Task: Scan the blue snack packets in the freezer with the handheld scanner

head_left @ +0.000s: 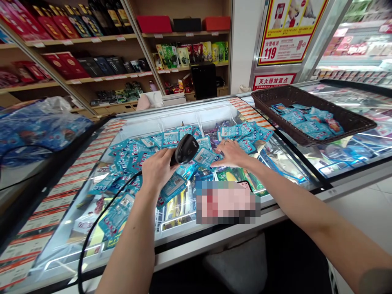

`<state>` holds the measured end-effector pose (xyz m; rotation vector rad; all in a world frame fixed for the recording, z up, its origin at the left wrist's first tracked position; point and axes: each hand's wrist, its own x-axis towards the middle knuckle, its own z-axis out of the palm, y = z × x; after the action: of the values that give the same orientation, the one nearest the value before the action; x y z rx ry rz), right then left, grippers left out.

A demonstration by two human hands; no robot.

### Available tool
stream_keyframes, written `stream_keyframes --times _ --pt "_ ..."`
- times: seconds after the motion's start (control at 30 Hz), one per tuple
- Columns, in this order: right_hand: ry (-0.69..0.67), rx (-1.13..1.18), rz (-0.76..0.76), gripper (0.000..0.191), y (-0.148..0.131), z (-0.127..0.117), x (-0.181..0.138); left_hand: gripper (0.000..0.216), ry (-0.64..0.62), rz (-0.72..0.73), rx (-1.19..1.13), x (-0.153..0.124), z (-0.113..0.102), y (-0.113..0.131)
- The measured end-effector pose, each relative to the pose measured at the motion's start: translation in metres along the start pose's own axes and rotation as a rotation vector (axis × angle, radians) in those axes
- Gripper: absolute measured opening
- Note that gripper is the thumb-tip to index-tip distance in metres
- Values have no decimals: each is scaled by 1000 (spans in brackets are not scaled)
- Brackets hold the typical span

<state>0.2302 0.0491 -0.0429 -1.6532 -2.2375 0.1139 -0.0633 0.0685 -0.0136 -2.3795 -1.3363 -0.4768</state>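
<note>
My left hand point(157, 169) is wrapped round the handle of a black corded barcode scanner point(186, 149). The scanner's head points to the right, toward a small blue packet point(206, 157) with a white printed label. At the right edge of that packet, my right hand point(230, 153) pinches it between thumb and fingers; a ring shows on one finger. Many similar blue packets point(131, 155) lie spread over the glass top of a chest freezer point(177, 245), left of and behind my hands. More blue packets point(245, 132) lie just beyond my right hand.
A dark brown woven basket point(346, 114) with several blue packets stands at the right. A phone point(228, 202), partly blurred out, lies near the front edge. The scanner's cable point(101, 216) loops down at left. Plastic-wrapped blue goods point(39, 126) are at far left; stocked shelves point(107, 38) stand behind.
</note>
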Motion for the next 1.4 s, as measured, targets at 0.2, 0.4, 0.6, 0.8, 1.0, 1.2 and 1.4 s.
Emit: stream_keyframes --times 0.2,0.4,0.6,0.8,1.0,1.2,1.4 --pt "48 300 150 39 22 -11 5 35 18 15 29 0 -1 1" --pt "278 567 287 27 41 -18 12 36 -33 90 -11 2 -2 8" --pt "349 614 290 28 42 -19 11 37 -68 172 -40 5 -1 16" --pt "333 561 294 29 40 -24 9 39 -88 181 -68 5 -1 21" --pt "337 516 267 29 38 -24 8 43 -115 189 -64 5 -1 22" --pt "347 494 223 30 35 -22 7 40 -124 189 -76 6 -2 23" --pt "332 491 237 31 34 -24 6 38 -138 204 -60 6 -3 25"
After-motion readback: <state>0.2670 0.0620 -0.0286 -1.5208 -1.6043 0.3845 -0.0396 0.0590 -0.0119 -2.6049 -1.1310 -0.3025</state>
